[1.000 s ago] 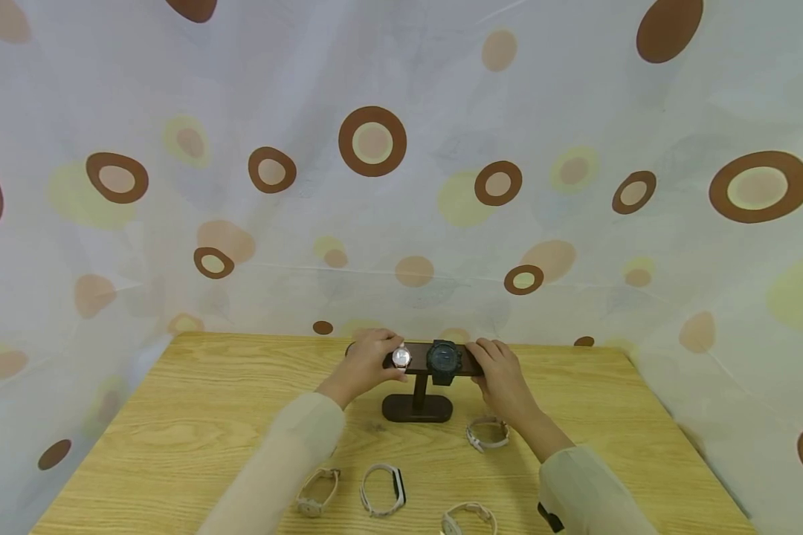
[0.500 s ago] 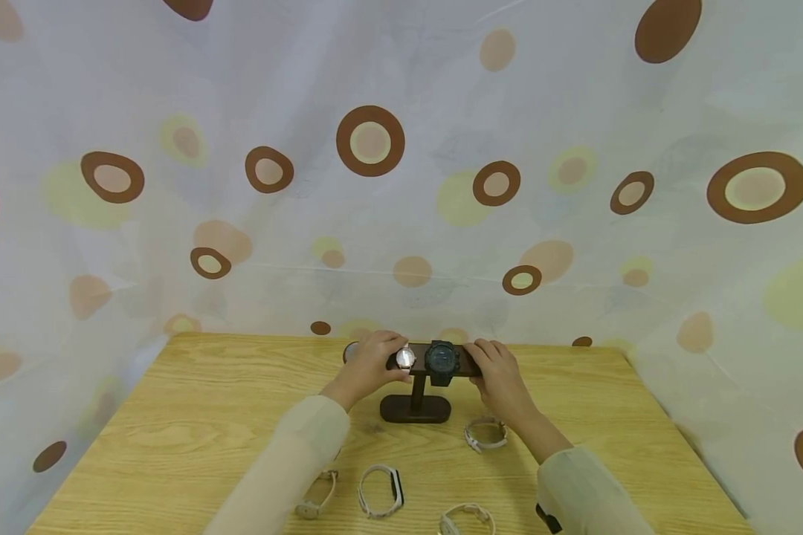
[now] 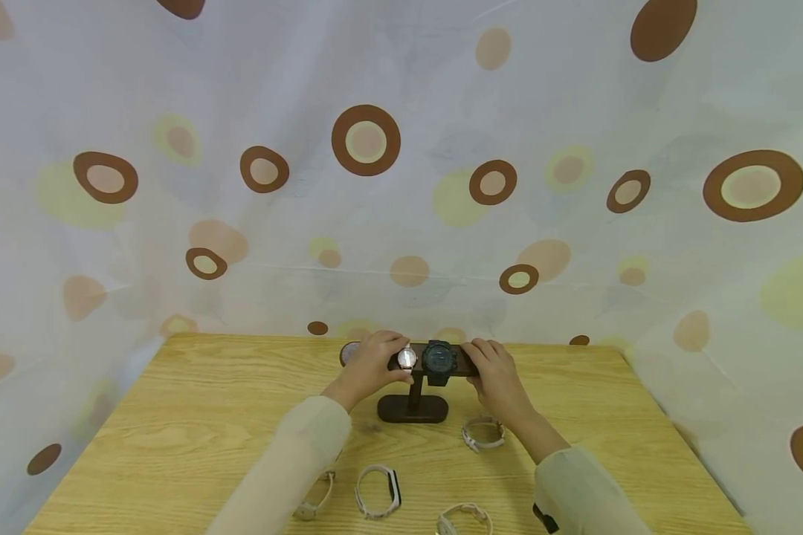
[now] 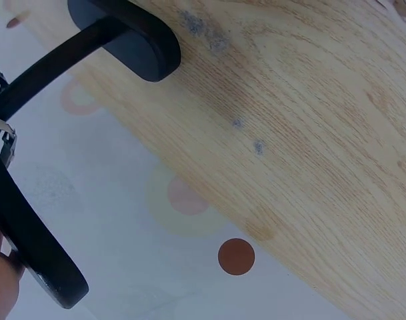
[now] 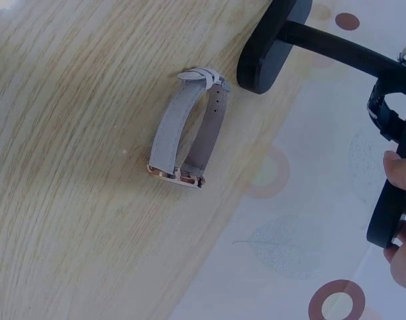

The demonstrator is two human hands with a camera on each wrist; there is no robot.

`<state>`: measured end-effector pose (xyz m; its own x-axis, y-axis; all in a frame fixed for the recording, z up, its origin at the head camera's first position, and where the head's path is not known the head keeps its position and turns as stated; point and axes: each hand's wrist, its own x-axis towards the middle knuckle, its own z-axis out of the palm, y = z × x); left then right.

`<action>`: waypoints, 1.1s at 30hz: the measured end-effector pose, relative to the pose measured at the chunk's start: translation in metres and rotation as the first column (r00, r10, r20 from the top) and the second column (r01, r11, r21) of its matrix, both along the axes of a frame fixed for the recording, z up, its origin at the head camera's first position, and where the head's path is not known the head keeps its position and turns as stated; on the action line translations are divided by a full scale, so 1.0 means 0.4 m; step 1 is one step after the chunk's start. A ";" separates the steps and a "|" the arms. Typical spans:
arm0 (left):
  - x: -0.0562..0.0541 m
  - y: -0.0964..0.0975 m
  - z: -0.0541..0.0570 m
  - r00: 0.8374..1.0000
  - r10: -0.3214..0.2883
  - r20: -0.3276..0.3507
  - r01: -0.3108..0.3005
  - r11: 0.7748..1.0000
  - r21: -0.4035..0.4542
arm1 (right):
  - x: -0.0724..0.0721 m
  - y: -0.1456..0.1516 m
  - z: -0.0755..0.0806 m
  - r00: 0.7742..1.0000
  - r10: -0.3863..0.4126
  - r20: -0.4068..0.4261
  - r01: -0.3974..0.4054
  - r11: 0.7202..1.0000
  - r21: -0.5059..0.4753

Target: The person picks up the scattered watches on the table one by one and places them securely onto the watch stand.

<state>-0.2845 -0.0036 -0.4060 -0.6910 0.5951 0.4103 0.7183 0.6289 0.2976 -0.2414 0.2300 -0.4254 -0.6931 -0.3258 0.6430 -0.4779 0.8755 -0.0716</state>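
A dark T-shaped watch stand (image 3: 413,408) stands upright on the table. On its crossbar sit a small silver-faced wristwatch (image 3: 407,358) with a pale strap and, to its right, a bulky black wristwatch (image 3: 438,359). My left hand (image 3: 369,364) holds the small wristwatch on the bar, fingers above and thumb below. With my right hand (image 3: 500,373) I grip the bar's right end; the right wrist view shows the thumb and fingers around the bar (image 5: 388,210). Much of the bar's left half is hidden behind my left hand, with a round pale end (image 3: 348,352) showing beyond it.
In front of the stand lie a pale-strapped watch (image 3: 483,433), a white fitness band (image 3: 378,491) and another pale watch (image 3: 465,519). A further watch (image 3: 316,501) is partly behind my left sleeve. A black object (image 3: 545,518) shows beside my right sleeve. Patterned cloth (image 3: 401,223) hangs behind the table.
The small wristwatch has shifted slightly right along the bar, closer to the black wristwatch, with my left hand on it. My right hand keeps its grip on the bar's end.
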 end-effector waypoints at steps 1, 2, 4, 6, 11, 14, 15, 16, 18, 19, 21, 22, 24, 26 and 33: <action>0.000 0.000 0.000 1.000 0.001 0.000 -0.001 1.000 -0.002 | 0.000 0.000 0.000 1.000 0.000 0.000 0.000 1.000 -0.003; 0.000 0.000 0.001 1.000 0.001 0.001 -0.001 1.000 -0.004 | 0.000 -0.001 0.000 1.000 0.000 0.002 0.000 1.000 -0.004; 0.000 0.000 0.002 1.000 0.000 0.001 0.000 1.000 -0.002 | 0.000 -0.001 0.000 1.000 -0.001 0.004 0.001 1.000 -0.007; 0.000 0.001 0.002 1.000 -0.001 0.004 0.001 1.000 0.003 | 0.000 0.000 -0.001 1.000 -0.002 0.005 0.002 1.000 -0.007; 0.000 0.002 0.000 1.000 -0.001 0.014 0.000 1.000 0.013 | -0.001 0.001 -0.002 1.000 -0.003 0.000 0.003 1.000 -0.003; -0.001 0.002 -0.002 1.000 -0.001 0.022 0.001 1.000 0.019 | -0.001 0.002 -0.003 1.000 -0.001 -0.005 0.001 1.000 -0.003; -0.001 0.002 -0.002 1.000 0.000 0.024 0.000 1.000 0.019 | -0.001 0.002 -0.003 1.000 -0.002 -0.005 0.002 1.000 -0.002; -0.001 0.002 -0.002 1.000 0.000 0.025 -0.001 1.000 0.020 | -0.001 0.002 -0.003 1.000 -0.002 -0.004 0.002 1.000 -0.002; 0.000 0.002 -0.001 1.000 0.001 0.029 -0.002 1.000 0.017 | -0.001 0.003 -0.003 1.000 -0.003 -0.003 0.003 1.000 0.001; 0.001 0.002 0.000 1.000 0.003 0.031 -0.004 1.000 0.014 | -0.001 0.003 -0.003 1.000 -0.004 -0.003 0.004 1.000 0.003; 0.001 0.002 0.001 1.000 0.006 0.029 -0.007 1.000 0.005 | -0.001 0.003 -0.003 1.000 -0.003 -0.004 0.003 1.000 0.006; 0.000 0.003 0.001 1.000 0.008 0.030 -0.008 1.000 0.002 | -0.001 0.003 -0.003 1.000 -0.003 -0.007 0.003 1.000 0.006; 0.001 0.003 0.003 0.999 0.010 0.033 -0.010 1.000 -0.003 | -0.002 0.003 -0.003 1.000 0.000 -0.012 0.000 1.000 0.007; 0.001 0.003 0.004 0.999 0.009 0.033 -0.009 1.000 -0.002 | -0.002 0.003 -0.003 1.000 0.002 -0.014 -0.002 1.000 0.008; -0.002 0.005 0.005 0.999 0.002 0.049 -0.002 1.000 -0.017 | -0.002 0.003 -0.006 1.000 -0.002 -0.011 0.002 1.000 0.012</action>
<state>-0.2853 -0.0018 -0.4039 -0.7114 0.6002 0.3656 0.7017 0.6355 0.3220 -0.2423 0.2313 -0.4277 -0.6869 -0.3322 0.6464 -0.4768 0.8773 -0.0558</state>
